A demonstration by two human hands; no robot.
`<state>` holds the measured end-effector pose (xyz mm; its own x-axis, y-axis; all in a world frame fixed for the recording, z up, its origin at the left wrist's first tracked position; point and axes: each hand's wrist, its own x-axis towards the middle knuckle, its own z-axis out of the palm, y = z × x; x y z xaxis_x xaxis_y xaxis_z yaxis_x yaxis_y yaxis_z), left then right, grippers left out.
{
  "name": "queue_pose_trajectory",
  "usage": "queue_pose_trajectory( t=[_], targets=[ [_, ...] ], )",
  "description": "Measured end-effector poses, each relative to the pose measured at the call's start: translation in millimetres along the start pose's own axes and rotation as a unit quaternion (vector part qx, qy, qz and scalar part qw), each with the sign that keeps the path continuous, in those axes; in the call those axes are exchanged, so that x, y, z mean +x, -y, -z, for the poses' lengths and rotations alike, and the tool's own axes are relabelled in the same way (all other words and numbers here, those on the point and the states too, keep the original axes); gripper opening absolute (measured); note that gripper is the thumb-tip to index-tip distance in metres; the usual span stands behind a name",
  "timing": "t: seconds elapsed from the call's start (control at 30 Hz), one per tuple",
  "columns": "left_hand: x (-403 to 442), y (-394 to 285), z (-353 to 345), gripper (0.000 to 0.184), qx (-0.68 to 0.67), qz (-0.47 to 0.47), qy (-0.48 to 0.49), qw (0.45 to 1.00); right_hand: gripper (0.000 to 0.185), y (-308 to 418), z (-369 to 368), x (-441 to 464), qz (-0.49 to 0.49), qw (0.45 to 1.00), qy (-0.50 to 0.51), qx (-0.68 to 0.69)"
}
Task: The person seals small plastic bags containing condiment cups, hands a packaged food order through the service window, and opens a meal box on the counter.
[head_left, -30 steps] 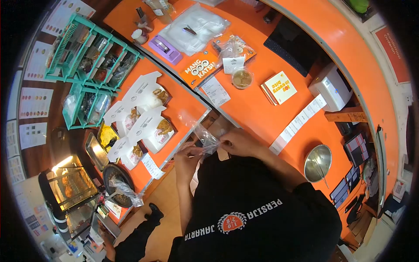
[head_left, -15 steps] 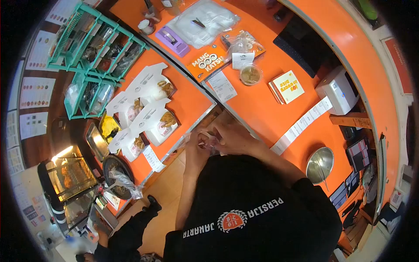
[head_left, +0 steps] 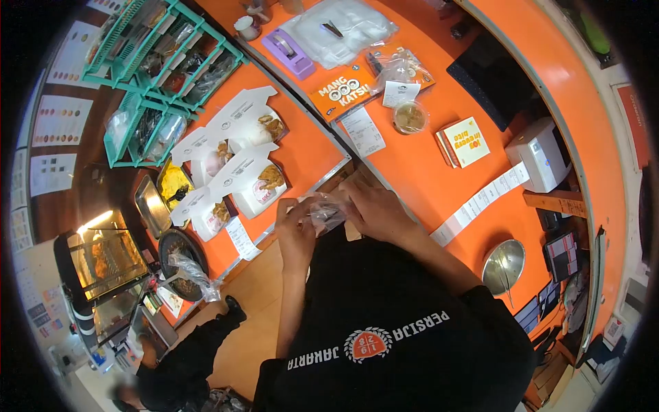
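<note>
In front of my chest, a small clear plastic bag (head_left: pixel 327 214) is stretched between my two hands. My left hand (head_left: pixel 296 230) pinches its left side with bent fingers. On the other side, my right hand (head_left: pixel 371 208) has its fingers closed on the bag's right edge. I cannot make out what the bag contains. Just beyond my left hand, white takeaway boxes with open lids stand on the orange counter; the nearest large box (head_left: pixel 255 197) holds fried chicken. A printed receipt (head_left: pixel 241 238) lies at the counter's edge beside them.
Teal baskets (head_left: pixel 147 141) of packets stand at the left. A purple tape dispenser (head_left: pixel 288 55), lidded cup (head_left: pixel 410 117), small carton (head_left: pixel 463 143), receipt printer (head_left: pixel 539 156) and steel bowl (head_left: pixel 504 264) sit on the counters. Another person (head_left: pixel 180 367) is at the lower left.
My hands have moved apart, and the plastic bag now shows spread out between them. The view has shifted slightly. The other person at the lower left has moved a little.
</note>
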<state>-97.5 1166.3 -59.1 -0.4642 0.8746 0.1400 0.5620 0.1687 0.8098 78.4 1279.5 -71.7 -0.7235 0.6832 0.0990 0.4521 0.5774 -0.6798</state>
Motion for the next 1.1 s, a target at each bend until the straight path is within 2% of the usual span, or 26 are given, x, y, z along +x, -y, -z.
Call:
queue_pose_trajectory(
  t=[0.03, 0.1, 0.17, 0.23, 0.27, 0.3, 0.33, 0.4, 0.43, 0.5, 0.63, 0.7, 0.73, 0.8, 0.87, 0.93, 1.03, 1.1],
  targets=[
    [-2, 5, 0, 0.050, 0.001, 0.003, -0.001, 1.000, 0.027, -1, -3, 0, 0.019, 1.000, -0.011, 0.011],
    [-3, 12, -2, 0.069, 0.005, -0.018, 0.070, 0.997, 0.033, 1, -6, 0, 0.036, 0.999, 0.001, -0.003],
    [-3, 8, -8, 0.068, -0.008, -0.022, 0.071, 0.997, 0.039, 6, -6, 3, 0.050, 0.998, 0.012, -0.020],
    [-6, 5, -12, 0.067, -0.020, -0.026, 0.073, 0.997, 0.036, 16, -4, 6, -0.020, 0.997, 0.074, -0.032],
    [-8, 8, -14, 0.062, -0.022, 0.006, 0.059, 0.998, 0.036, 18, -4, 7, -0.018, 0.996, 0.076, -0.033],
    [-7, 6, -13, 0.056, -0.022, 0.039, 0.045, 0.998, 0.028, 21, -5, 7, -0.032, 0.997, 0.062, -0.033],
    [-7, 4, -10, 0.056, -0.021, 0.040, 0.044, 0.998, 0.021, 23, -6, 8, -0.046, 0.997, 0.048, -0.032],
    [-8, -1, -3, 0.039, 0.042, -0.011, 0.028, 0.999, 0.017, 23, -9, 8, -0.045, 0.998, 0.029, -0.035],
    [-10, 1, -3, 0.039, 0.041, -0.009, 0.029, 0.999, 0.016, 23, -9, 7, -0.045, 0.998, 0.008, -0.039],
    [-13, 3, 0, 0.025, 0.038, 0.067, 0.008, 0.997, 0.015, 19, -13, 4, -0.058, 0.997, 0.009, -0.051],
    [-16, 4, 6, 0.019, 0.037, 0.101, -0.015, 0.994, 0.014, 23, -16, 3, -0.084, 0.993, 0.009, -0.079],
    [-17, 13, 5, 0.032, 0.003, 0.031, -0.061, 0.998, 0.014, 25, -15, 4, -0.084, 0.994, 0.004, -0.067],
    [-19, 13, 8, 0.032, 0.004, 0.031, -0.061, 0.998, 0.014, 25, -15, 6, -0.083, 0.995, -0.002, -0.057],
    [-20, 10, 17, 0.033, 0.122, 0.009, 0.005, 0.993, 0.015, 20, -18, 8, -0.086, 0.996, 0.000, -0.017],
    [-18, 4, 16, 0.035, 0.091, 0.013, 0.018, 0.996, 0.016, 13, -22, 8, -0.091, 0.996, 0.002, 0.018],
    [-21, 8, 12, 0.037, 0.059, 0.018, 0.032, 0.998, 0.020, 10, -24, 9, -0.083, 0.995, 0.054, 0.018],
    [-27, 23, 8, 0.035, 0.024, -0.013, 0.087, 0.996, 0.024, 14, -30, 7, -0.095, 0.991, 0.068, 0.057],
    [-29, 24, 11, 0.047, 0.015, 0.019, 0.170, 0.985, 0.024, 11, -36, 4, -0.070, 0.994, 0.076, 0.041]
  ],
)
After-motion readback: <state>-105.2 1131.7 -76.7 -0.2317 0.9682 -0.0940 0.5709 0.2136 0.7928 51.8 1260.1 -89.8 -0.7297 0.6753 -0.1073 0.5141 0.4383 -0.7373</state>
